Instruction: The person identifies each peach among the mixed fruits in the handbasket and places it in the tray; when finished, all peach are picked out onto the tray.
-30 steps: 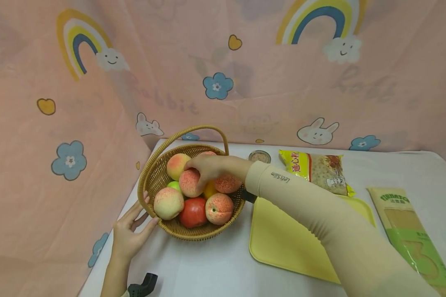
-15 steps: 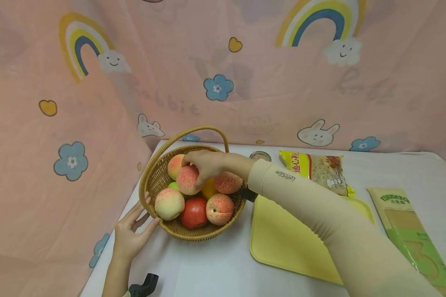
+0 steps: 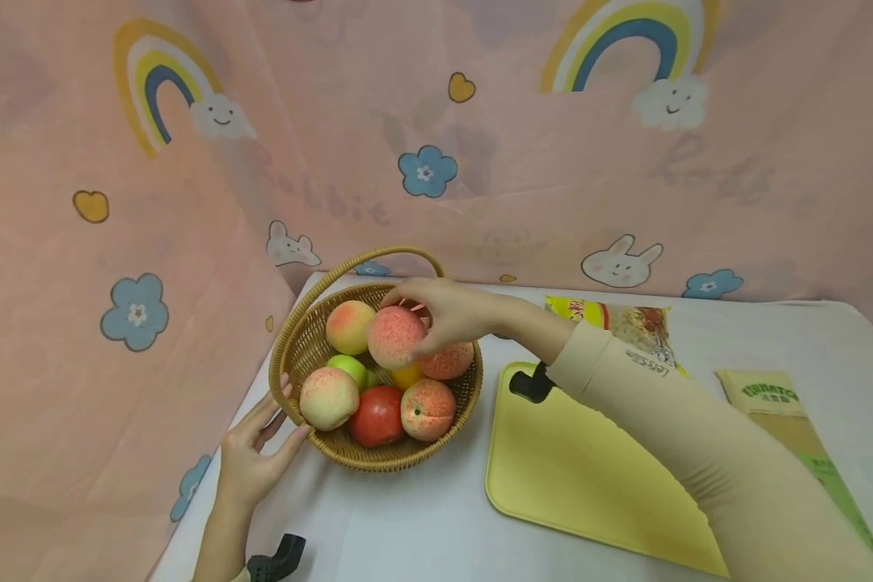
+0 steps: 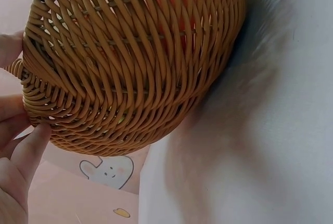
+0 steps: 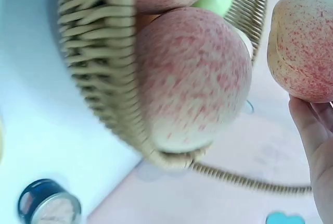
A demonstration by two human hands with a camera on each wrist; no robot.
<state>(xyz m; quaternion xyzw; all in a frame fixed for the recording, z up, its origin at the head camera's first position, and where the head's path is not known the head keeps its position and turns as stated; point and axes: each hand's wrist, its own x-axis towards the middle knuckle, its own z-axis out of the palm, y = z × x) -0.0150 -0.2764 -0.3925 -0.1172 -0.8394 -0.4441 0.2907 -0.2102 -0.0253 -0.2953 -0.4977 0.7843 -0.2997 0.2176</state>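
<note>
My right hand [image 3: 461, 311] holds a pink speckled peach [image 3: 395, 339] between thumb and fingers, over the wicker basket [image 3: 367, 462]. The right wrist view shows this peach [image 5: 304, 47] raised clear of the other fruit. Left hand [image 3: 250, 465] grips the basket's left rim at the foot of its arched handle [image 3: 301, 311], thumb and fingers on the wicker. Inside the basket lie a pale peach [image 3: 330, 398], an orange-yellow peach [image 3: 349, 326], a reddish peach [image 3: 428, 410], a round red fruit [image 3: 377, 416], a green fruit [image 3: 347, 368] and a partly hidden yellow fruit [image 3: 407, 376].
Right of the basket lies a yellow tray [image 3: 575, 477], partly under the right forearm. Behind it is a pasta bag [image 3: 636, 327], and farther right a green noodle packet [image 3: 778, 404]. A small dark-sided can [image 5: 49, 203] stands near the basket. Patterned cloth [image 3: 480, 202] hangs behind.
The right hand has lifted the peach up from the other fruit and moved it to the right, uncovering more of the green fruit. The left hand stays on the basket.
</note>
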